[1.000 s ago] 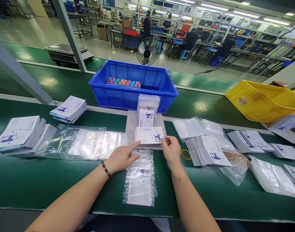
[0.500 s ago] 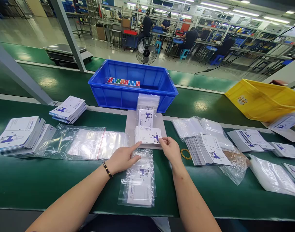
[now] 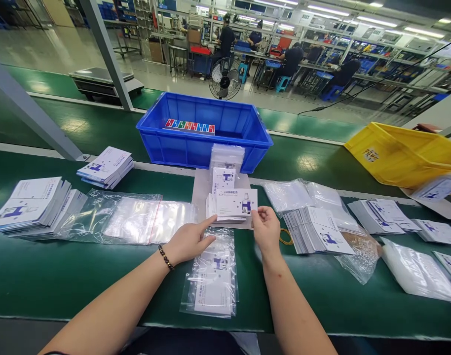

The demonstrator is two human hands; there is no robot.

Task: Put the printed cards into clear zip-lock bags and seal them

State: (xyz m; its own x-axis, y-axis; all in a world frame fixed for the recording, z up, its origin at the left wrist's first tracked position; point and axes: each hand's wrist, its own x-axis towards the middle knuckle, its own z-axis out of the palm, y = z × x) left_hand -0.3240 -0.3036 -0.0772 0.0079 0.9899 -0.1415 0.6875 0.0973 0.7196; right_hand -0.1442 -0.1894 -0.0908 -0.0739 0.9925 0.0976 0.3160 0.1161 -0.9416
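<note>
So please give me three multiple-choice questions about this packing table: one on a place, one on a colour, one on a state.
1. Where does the sealed clear bag with cards lie?
A. between the forearms
B. in the yellow bin
C. on the fan

2. What colour is the crate behind the card pile?
A. red
B. blue
C. white

3. What does the right hand do?
A. rests flat
B. pinches the top card
C. grips a rubber band

Answers: 1 A, it sits on the belt between them; 2 B, blue walls; 3 B, fingertips hold the card's corner.

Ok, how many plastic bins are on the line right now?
2. A blue bin sits straight ahead behind the booklets, and a yellow bin lies tilted at the far right, partly cut off by the frame; more could be out of view.
</note>
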